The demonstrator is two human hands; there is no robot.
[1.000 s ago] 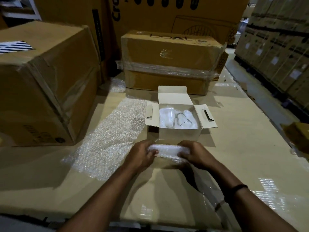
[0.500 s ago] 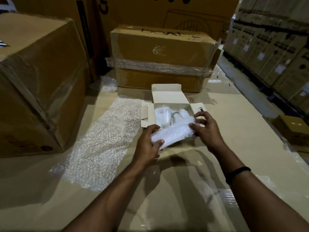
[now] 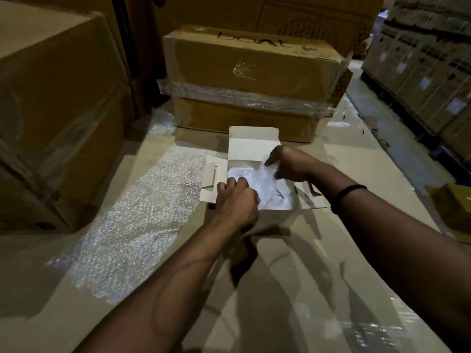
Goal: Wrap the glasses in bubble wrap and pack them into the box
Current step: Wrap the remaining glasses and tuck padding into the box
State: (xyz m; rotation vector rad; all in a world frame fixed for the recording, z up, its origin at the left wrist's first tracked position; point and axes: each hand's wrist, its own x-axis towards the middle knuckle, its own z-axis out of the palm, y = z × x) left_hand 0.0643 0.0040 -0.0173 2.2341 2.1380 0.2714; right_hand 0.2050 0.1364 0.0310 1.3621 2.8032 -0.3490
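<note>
Wrapped glass (image 3: 265, 178) is held over the open box (image 3: 254, 141), left hand (image 3: 237, 200) curled round its near end, right hand (image 3: 288, 164) pinching only its loose wrap (image 3: 270, 170); a slipped pinch could drop it onto the glasses (image 3: 279, 200) beneath the grip, cracking them.

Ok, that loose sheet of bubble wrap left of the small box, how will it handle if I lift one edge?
Probably floppy: the bubble wrap sheet lies limp with a rumpled outline, so it should sag. Likely very light: it is thin and see-through to the cardboard surface. Its glossy film may slip.
</note>
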